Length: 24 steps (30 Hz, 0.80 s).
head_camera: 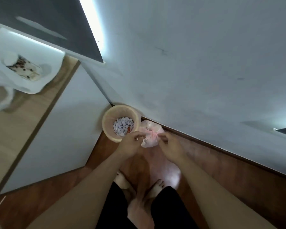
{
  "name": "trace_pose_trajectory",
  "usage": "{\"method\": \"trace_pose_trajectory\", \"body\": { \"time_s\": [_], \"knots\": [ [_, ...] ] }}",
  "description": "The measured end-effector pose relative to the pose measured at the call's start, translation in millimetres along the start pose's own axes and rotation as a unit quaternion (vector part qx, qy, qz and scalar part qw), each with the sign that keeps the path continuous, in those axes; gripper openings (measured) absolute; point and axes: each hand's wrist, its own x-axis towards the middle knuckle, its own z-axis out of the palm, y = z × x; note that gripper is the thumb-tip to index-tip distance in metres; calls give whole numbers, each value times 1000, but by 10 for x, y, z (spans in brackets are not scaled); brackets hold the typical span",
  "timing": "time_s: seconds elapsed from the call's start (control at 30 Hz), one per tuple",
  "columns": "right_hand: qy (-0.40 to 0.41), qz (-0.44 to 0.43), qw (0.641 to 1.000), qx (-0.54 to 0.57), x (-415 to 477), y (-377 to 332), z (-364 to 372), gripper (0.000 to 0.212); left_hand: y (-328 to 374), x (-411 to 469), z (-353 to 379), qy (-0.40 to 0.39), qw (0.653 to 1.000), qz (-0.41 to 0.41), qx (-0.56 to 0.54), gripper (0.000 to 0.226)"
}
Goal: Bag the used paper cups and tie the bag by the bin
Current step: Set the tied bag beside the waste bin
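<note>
- Bag sits on the floor touching the bin, on the bin's wall side. Its neck is gathered, and the pink tails cross at the top.
- Left hand and right hand each pinch a tail with curled fingers. The left grip is blurred, so that's less certain.
- Risk: thin film. Pulling hard sideways could tear a tail or split the neck.
- Risk: a tail slips out of a pinch and the knot stays loose, so the bag reopens when lifted.
- Risk: the left forearm is just beside the bin rim and a jerk could tip the bin, spilling its shredded paper.
- Can't confirm the cups inside the bag.
</note>
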Motion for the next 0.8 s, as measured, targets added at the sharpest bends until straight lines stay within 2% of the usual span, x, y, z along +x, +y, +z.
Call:
{"method": "trace_pose_trajectory", "body": {
  "time_s": [0.17, 0.3, 0.5, 0.8],
  "knots": [
    [-4, -42, 999, -9, -746, -826, -513, 29, 832, -798, -566, 12, 999, -14, -31, 29],
    [0, -80, 996, -35, -1241, -1314, -798, 27, 1287, -1373, -900, 17, 1000, -12, -7, 29],
    [-1, -125, 991, -50, -1705, -1802, -972, 25, 1562, -1988, -1268, 67, 998, -12, -14, 25],
    [-26, -173, 983, -52, -1880, -2280, -846, 28, 1486, -2614, -1768, 146, 988, -8, -50, 25]
  ]
}}
